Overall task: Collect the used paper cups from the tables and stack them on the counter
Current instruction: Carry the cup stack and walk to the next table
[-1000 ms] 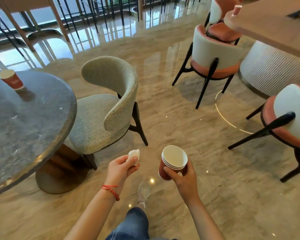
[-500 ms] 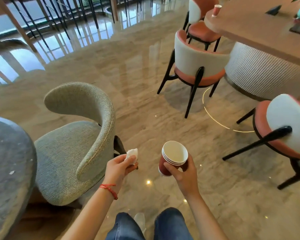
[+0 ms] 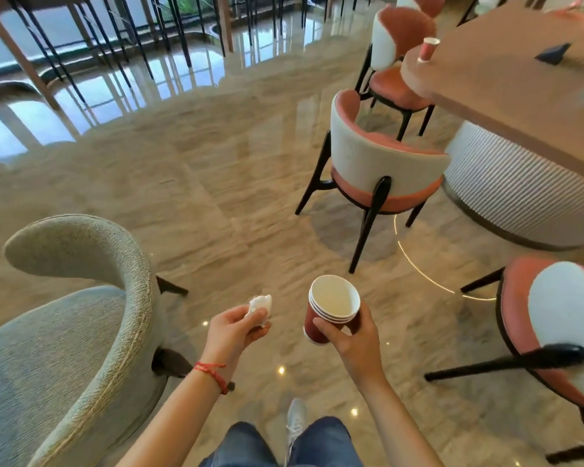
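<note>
My right hand (image 3: 353, 342) grips a stack of red paper cups (image 3: 329, 306) with white insides, nested and held upright in front of me over the floor. Beside it, my left hand (image 3: 231, 328) pinches a crumpled white napkin (image 3: 259, 307). Another red paper cup (image 3: 428, 49) stands alone near the rounded end of the tan wooden table (image 3: 506, 92) at the upper right, well beyond both hands.
A grey upholstered chair (image 3: 64, 325) sits close on my left. Orange-and-white chairs (image 3: 378, 163) with black legs stand around the table, one more at the right edge (image 3: 553, 318). The table's white ribbed base (image 3: 520, 190) lies ahead right. Polished marble floor stretches between them.
The view has swung right: the dark round table with its cup has left the frame and the wooden table has come closer. Both hands keep their hold.
</note>
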Demonstrator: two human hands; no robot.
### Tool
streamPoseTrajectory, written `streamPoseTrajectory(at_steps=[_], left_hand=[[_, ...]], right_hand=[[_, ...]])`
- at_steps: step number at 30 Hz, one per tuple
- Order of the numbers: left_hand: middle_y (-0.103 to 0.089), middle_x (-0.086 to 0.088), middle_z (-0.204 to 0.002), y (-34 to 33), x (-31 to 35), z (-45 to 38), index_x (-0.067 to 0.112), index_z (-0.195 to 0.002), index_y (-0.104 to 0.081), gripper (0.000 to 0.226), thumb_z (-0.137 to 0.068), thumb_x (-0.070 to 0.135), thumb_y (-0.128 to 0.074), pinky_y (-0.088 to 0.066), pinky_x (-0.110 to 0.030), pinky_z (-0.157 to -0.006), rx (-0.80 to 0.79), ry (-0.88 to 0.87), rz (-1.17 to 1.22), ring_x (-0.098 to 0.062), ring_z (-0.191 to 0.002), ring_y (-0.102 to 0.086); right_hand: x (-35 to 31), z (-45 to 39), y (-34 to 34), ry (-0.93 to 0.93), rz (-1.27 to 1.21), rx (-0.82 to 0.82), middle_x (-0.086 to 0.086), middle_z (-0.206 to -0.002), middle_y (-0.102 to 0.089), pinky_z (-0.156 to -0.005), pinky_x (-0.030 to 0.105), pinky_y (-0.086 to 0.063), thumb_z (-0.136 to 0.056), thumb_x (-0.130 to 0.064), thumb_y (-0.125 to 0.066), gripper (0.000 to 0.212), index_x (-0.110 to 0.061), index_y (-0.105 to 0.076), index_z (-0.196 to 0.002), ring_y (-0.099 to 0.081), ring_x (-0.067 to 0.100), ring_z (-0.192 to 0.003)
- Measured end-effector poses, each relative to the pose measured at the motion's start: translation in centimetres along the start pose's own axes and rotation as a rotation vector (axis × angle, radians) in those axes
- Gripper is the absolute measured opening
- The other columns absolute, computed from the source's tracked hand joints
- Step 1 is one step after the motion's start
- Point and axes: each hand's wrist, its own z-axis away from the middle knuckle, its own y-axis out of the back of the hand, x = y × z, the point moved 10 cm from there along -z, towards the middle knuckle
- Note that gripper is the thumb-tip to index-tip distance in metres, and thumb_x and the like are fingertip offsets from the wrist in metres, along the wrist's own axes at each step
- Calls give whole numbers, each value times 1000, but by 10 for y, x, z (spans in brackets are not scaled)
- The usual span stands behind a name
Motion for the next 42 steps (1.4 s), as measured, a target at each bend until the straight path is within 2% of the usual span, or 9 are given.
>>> streamPoseTrajectory(at_steps=[3,9,15,19,23,25,34,37,42], left_hand=[[-68,-9,-76,-24,19,-24,10,-73,-68,11,-81,3,-64,-54,-17,-54,29,-24,6,-14,-66,-67],[-72,-3,-68,-49,44,-78,12,-73,-72,11,-79,4,-66,-53,-17,-56,51,-14,36,-13,-65,-70],[-72,-3,-65,-48,89,-166,4,-80,-70,6,-80,2,-65,-54,-18,-57,76,-33,84,-12,-64,-69],[-70,-3,-63,-38,135,-229,7,-76,-69,11,-82,-1,-62,-54,-18,-55,132,-50,152,-10,-61,-68],[-69,-4,-65,-21,184,-282,4,-79,-69,9,-82,-1,-62,-55,-19,-57,182,-66,190,-10,-61,-67],[-68,-6,-69,-12,207,-305,4,-80,-68,9,-82,-1,-61,-56,-19,-58,210,-78,194,-11,-62,-67],[-64,-11,-78,35,270,-385,0,-83,-66,5,-83,0,-61,-56,-18,-60,370,-100,315,-16,-72,-63],[-63,-11,-78,50,292,-414,-4,-86,-66,7,-82,0,-61,-56,-18,-60,432,-124,344,-14,-70,-63],[-62,-12,-76,68,345,-465,-1,-81,-65,5,-83,0,-61,-54,-16,-57,525,-183,430,-7,-59,-65]], right_hand=[[-7,-48,7,3,6,-36,-19,-103,-67,-82,19,-51,-64,-18,-86,56,-36,-57,-107,-62,3,-100],[-16,-124,-1,4,3,-55,-21,-103,-67,-79,12,-49,-57,-30,-88,59,-34,-57,-107,-62,-2,-98],[-15,-220,-44,-9,12,-110,-19,-104,-67,-80,16,-50,-62,-20,-87,57,-34,-57,-108,-61,1,-100],[-26,-290,-92,-1,33,-164,-12,-107,-66,-88,25,-49,-64,-13,-84,56,-34,-56,-108,-61,1,-102],[-48,-357,-144,-10,39,-217,-13,-110,-64,-91,27,-49,-56,-36,-82,60,-35,-55,-109,-60,2,-104],[-58,-387,-168,-2,49,-244,-15,-111,-63,-91,26,-49,-55,-40,-81,61,-37,-54,-110,-59,0,-105],[-81,-503,-274,12,63,-390,-14,-103,-67,-85,25,-49,-56,-29,-85,55,-35,-58,-104,-62,-1,-98],[-86,-548,-315,30,62,-461,-13,-100,-68,-82,22,-49,-64,-12,-84,51,-33,-59,-102,-63,2,-96],[-104,-621,-389,57,52,-608,-20,-100,-68,-79,13,-49,-66,-6,-83,55,-34,-57,-106,-62,0,-97]])
